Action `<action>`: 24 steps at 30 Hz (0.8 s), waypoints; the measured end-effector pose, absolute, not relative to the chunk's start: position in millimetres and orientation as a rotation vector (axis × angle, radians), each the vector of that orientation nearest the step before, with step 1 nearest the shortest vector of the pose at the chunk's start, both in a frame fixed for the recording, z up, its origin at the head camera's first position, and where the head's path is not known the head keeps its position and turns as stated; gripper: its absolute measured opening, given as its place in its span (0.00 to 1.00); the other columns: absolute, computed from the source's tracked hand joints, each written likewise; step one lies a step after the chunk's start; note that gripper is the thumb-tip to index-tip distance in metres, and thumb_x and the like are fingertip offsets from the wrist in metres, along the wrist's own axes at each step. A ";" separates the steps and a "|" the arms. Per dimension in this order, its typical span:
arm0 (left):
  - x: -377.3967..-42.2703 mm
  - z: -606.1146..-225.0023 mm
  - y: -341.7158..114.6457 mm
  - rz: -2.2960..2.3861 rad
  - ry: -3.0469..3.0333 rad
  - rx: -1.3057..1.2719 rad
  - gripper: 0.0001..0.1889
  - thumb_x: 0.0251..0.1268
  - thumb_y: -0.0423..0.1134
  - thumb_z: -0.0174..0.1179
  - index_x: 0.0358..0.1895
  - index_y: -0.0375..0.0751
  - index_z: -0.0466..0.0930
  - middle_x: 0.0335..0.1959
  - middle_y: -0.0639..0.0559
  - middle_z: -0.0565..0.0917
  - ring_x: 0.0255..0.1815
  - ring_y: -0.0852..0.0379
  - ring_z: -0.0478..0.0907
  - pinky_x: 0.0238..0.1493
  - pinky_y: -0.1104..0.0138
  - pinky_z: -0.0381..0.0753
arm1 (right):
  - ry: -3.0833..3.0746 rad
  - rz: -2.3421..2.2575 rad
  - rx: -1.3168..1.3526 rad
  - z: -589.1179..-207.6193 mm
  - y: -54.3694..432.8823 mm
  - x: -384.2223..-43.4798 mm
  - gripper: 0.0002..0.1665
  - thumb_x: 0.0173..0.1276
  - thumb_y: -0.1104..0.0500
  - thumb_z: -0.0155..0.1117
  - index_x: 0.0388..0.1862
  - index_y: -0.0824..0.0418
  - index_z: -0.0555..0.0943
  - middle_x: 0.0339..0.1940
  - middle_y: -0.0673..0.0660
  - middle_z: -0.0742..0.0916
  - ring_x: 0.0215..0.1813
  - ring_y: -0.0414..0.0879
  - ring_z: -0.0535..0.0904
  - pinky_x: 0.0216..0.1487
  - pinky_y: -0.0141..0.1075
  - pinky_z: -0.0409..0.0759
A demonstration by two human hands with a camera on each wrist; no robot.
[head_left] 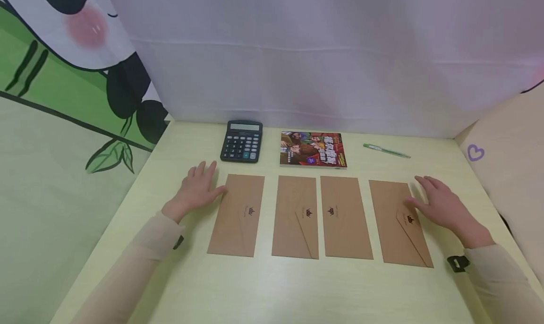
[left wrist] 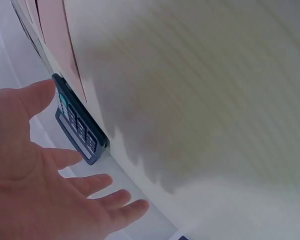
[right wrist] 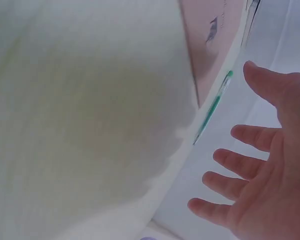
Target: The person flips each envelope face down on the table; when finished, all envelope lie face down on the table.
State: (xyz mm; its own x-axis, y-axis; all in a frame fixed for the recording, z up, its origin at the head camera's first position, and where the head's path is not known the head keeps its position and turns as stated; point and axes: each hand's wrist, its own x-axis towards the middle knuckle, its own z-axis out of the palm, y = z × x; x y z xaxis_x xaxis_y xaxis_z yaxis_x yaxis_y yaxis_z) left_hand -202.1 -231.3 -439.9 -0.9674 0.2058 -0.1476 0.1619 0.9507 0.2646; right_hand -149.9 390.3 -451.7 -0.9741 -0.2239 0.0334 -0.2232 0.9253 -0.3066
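Several brown paper envelopes stand in a row across the table, each printed with a small dark crown. My left hand point(head_left: 196, 188), fingers spread, is at the outer edge of the leftmost envelope point(head_left: 236, 215), its thumb overlapping that edge in the head view. On the other side, my right hand point(head_left: 442, 205) has its thumb over the upper right edge of the rightmost envelope point(head_left: 399, 222). Between them lie two middle envelopes point(head_left: 293, 220) point(head_left: 346, 227). Both wrist views show the palms with nothing held, the fingers extended and apart.
Behind the envelopes sit a black calculator point(head_left: 241, 142), a comic-style book point(head_left: 313, 149) and a green pen point(head_left: 386, 150). A pale cloth point(head_left: 297, 78) hangs along the table's back edge. Printed panels flank the table point(head_left: 263, 291) on both sides.
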 end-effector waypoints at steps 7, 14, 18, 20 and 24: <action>-198.9 -433.9 -222.6 0.426 2.885 0.172 0.43 0.66 0.56 0.55 0.71 0.27 0.51 0.61 0.22 0.60 0.56 0.30 0.61 0.53 0.42 0.67 | 3.065 -0.527 -0.479 -435.3 358.1 -160.6 0.40 0.66 0.48 0.64 0.67 0.72 0.63 0.63 0.75 0.67 0.63 0.72 0.60 0.58 0.64 0.59; -197.6 -430.5 -213.8 0.527 2.765 0.089 0.45 0.61 0.57 0.59 0.69 0.25 0.55 0.55 0.24 0.66 0.48 0.37 0.69 0.51 0.46 0.71 | 3.047 -0.468 -0.593 -421.2 318.2 -174.9 0.41 0.66 0.47 0.63 0.68 0.71 0.64 0.63 0.73 0.69 0.64 0.69 0.62 0.60 0.61 0.60; -195.7 -429.1 -209.6 0.563 2.730 0.020 0.45 0.57 0.58 0.64 0.66 0.25 0.59 0.52 0.28 0.68 0.45 0.40 0.70 0.48 0.49 0.73 | 3.002 -0.455 -0.573 -413.7 291.4 -178.3 0.42 0.66 0.47 0.64 0.69 0.69 0.62 0.65 0.72 0.68 0.65 0.68 0.62 0.61 0.60 0.60; -194.3 -427.3 -207.7 0.576 2.725 -0.002 0.45 0.56 0.58 0.65 0.63 0.24 0.61 0.50 0.29 0.69 0.44 0.41 0.70 0.47 0.50 0.74 | 2.986 -0.443 -0.573 -413.7 278.2 -180.3 0.43 0.64 0.48 0.66 0.70 0.68 0.62 0.65 0.71 0.68 0.64 0.68 0.62 0.60 0.60 0.61; -191.8 -424.9 -205.9 0.597 2.703 -0.025 0.44 0.55 0.57 0.66 0.62 0.23 0.61 0.48 0.30 0.70 0.44 0.41 0.70 0.46 0.50 0.74 | 2.961 -0.428 -0.602 -420.7 253.5 -184.7 0.46 0.61 0.48 0.70 0.70 0.66 0.62 0.65 0.69 0.69 0.64 0.66 0.63 0.60 0.58 0.64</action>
State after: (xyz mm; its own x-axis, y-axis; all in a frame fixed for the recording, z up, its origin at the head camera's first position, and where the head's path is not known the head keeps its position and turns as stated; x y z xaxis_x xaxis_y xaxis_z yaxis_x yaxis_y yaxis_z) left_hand -191.8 -205.9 -424.9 -0.9308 0.0616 -0.3602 -0.0958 0.9101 0.4031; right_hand -184.7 253.5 -420.7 -0.9182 -0.3948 -0.0316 -0.3696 0.8829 -0.2895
